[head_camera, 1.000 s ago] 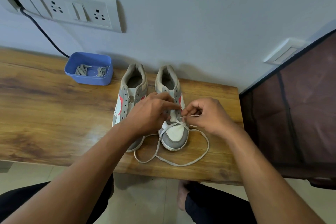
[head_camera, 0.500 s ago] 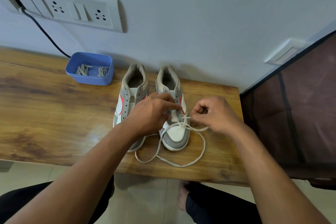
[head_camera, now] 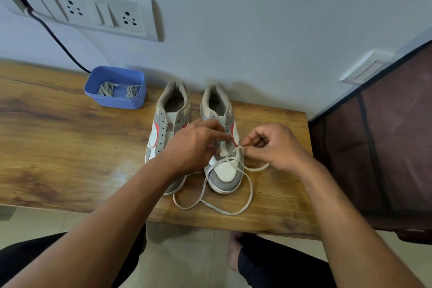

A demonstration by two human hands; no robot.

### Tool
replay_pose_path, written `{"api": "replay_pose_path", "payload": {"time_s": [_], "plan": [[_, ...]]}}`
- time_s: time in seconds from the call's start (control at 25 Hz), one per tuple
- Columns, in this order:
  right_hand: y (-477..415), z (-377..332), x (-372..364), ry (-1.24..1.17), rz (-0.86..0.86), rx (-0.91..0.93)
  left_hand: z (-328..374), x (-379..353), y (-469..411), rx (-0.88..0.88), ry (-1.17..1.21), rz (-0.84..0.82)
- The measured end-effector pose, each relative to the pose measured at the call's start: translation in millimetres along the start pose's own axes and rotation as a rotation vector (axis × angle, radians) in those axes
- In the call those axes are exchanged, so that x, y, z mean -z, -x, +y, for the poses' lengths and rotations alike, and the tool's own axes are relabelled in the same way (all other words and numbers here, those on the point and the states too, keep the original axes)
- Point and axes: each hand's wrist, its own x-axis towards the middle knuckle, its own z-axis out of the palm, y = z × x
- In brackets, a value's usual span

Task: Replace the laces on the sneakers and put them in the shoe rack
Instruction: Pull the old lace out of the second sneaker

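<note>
Right hand [head_camera: 278,147] pinches the lace [head_camera: 252,192] tip just right of the sneaker [head_camera: 225,170] (toe near) that left hand [head_camera: 196,147] grips with curled fingers.

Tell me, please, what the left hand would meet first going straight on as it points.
Probably the white lace pinched by the right hand, just beyond the left hand; depth is unclear.

Sneakers [head_camera: 198,133] on table [head_camera: 70,147] (tub [head_camera: 115,87] left)

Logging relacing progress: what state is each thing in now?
Right sneaker: laced through lowest eyelets only.
Left sneaker: unlaced.
White lace: looped loose on table.
Blue tub: open, holding grey laces.
Left hand: on right sneaker, grip unclear.
Right hand: pinching white lace.
</note>
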Motion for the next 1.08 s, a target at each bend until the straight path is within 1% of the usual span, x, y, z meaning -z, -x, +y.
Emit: {"api": "replay_pose_path", "payload": {"time_s": [0.08, 0.12, 0.24, 0.28, 0.44, 0.6, 0.76, 0.84, 0.96, 1.08], "plan": [[-0.1, -1.7, -13.2, 0.031, -0.035, 0.006, 0.1, 0.0, 0.7, -0.001, -0.003, 0.000], [-1.1, -2.0, -14.2, 0.056, -0.025, 0.010, 0.4, -0.1, 0.7, -0.002, -0.002, 0.001], [-4.0, 2.3, 1.7, 0.069, 0.068, 0.010, 0.3, -0.1, 0.1, 0.002, 0.002, 0.003], [-3.6, 2.9, 4.2, 0.057, 0.072, 0.007, 0.1, -0.4, -0.1, 0.001, 0.001, 0.005], [-0.2, -2.9, -14.3, 0.083, -0.017, 0.018, -0.5, -1.1, 0.7, -0.004, 0.006, -0.002], [-2.7, 1.1, -1.1, 0.069, 0.072, 0.022, -0.4, -0.3, 0.8, -0.010, 0.006, 0.007], [-0.4, -2.3, -14.3, 0.085, -0.003, 0.024, -0.6, -0.8, 1.4, -0.004, 0.010, 0.002], [-1.5, -3.6, -13.5, 0.099, 0.032, 0.037, 0.2, -0.7, 1.7, -0.002, 0.012, 0.005], [-3.3, 0.2, 3.5, 0.039, 0.118, 0.056, -0.2, -0.3, 1.4, 0.001, 0.010, 0.008], [-0.5, -2.9, -6.8, 0.057, 0.028, 0.051, -0.5, -0.6, 1.0, -0.003, 0.007, -0.002]]}}
